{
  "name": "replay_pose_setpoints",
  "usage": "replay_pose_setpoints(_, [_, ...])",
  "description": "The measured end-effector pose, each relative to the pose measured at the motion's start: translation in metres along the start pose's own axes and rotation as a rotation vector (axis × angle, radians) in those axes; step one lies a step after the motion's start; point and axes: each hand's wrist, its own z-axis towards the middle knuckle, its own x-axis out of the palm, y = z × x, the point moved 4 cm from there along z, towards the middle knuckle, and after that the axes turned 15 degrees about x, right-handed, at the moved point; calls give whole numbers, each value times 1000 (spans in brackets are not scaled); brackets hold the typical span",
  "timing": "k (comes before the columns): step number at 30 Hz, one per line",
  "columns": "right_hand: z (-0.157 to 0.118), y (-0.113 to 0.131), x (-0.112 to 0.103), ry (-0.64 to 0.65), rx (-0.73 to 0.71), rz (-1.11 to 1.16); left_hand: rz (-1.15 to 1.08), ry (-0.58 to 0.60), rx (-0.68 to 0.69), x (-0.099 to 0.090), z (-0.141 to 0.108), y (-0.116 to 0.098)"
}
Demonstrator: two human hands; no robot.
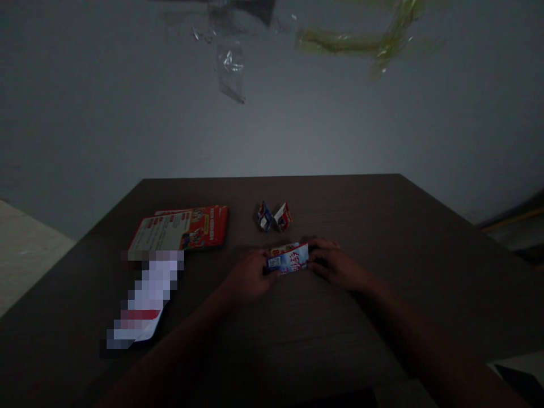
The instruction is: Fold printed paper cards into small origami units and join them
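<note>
A folded strip of printed paper [293, 259], blue and white on its front with red and yellow behind, lies between my hands near the middle of the dark table. My left hand [251, 275] grips its left end, thumb along the lower edge. At the right end, my right hand [334, 262] has its bent fingers pressed to the paper. Just beyond stand two small folded paper pieces, a blue one [264, 217] and a red and white one [283, 217], side by side.
Red printed booklets or cards [207, 228] are stacked at the table's left. A phone-like object with a bright, pixelated face [153, 294] lies nearer. Behind the brown table [352, 198] rises a pale wall [272, 130] with clear and yellowish tape on it.
</note>
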Motion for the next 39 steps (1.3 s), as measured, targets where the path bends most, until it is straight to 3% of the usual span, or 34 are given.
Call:
replay_pose_setpoints(5, [0, 0, 0, -12, 41, 12, 50, 100, -139, -3, 0, 4])
replay_pose_setpoints(9, [1, 2, 0, -8, 96, -4, 134, 96, -226, -3, -2, 4])
replay_pose_setpoints(17, [2, 7, 1, -7, 215, -37, 303, 80, -230, 3, -3, -3])
replay_pose_setpoints(21, [2, 6, 3, -18, 244, -37, 364, 34, -200, 3, -5, -4])
replay_pose_setpoints(25, [3, 6, 3, -9, 275, -16, 481, -147, -195, -3, -6, -11])
replay_pose_setpoints(28, [4, 7, 3, 10, 288, -4, 543, -242, -110, -6, -3, -24])
replay_pose_setpoints(32, [6, 6, 4, 28, 304, 11, 506, -177, 186, 1, 3, -42])
replay_pose_setpoints(39, [8, 3, 3, 67, 300, 158, 599, -183, 283, 10, 7, -46])
